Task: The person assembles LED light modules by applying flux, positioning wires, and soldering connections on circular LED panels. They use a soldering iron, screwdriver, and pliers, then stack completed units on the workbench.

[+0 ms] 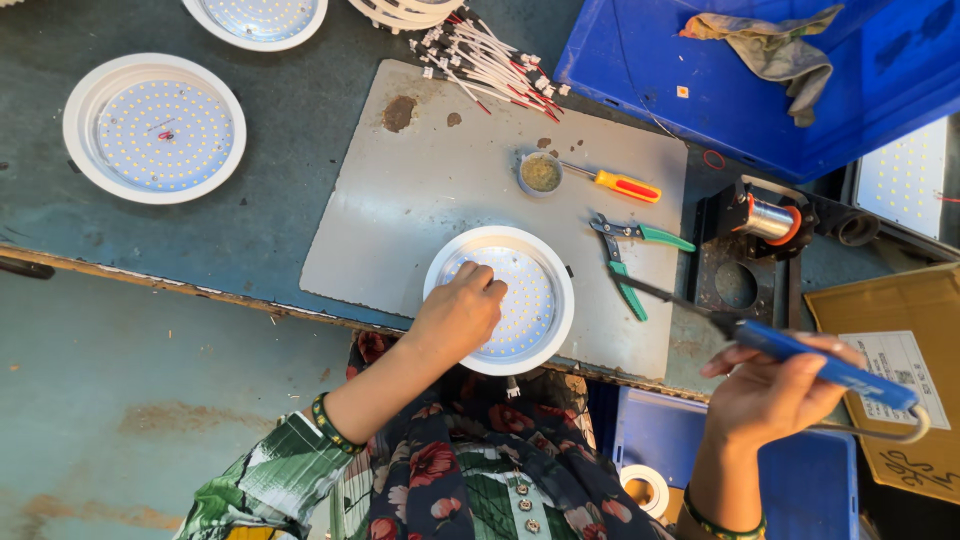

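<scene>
The left hand point(458, 315) lies knuckles-up inside the round white plastic downlight housing with its disc of small yellow LED dots point(520, 262), fingers curled down and fingertips pressing on the disc, apparently to keep it from sliding; it closes on nothing that can be seen. The right hand point(770, 390) is closed around the blue handle of a soldering iron point(820, 362), whose dark shaft and tip slant up and leftward, ending in the air well apart from the lamp, so the hot end seems kept off the plastic while the left hand works. The lamp rests on a flat grey metal sheet point(400, 200) laid over the blue-green bench point(270, 150), a likely guard against heat. Just beyond the right hand's tip lie green-handled pliers point(625, 262), and farther off an orange-handled screwdriver point(620, 185) beside a small round tin of brownish paste point(541, 173), all within easy reach. A spool of solder wire on a black stand point(770, 220) sits above the right hand. Beyond the left hand lies a bundle of red and white wire leads point(485, 55); far to its left, another white LED lamp point(154, 128).
</scene>
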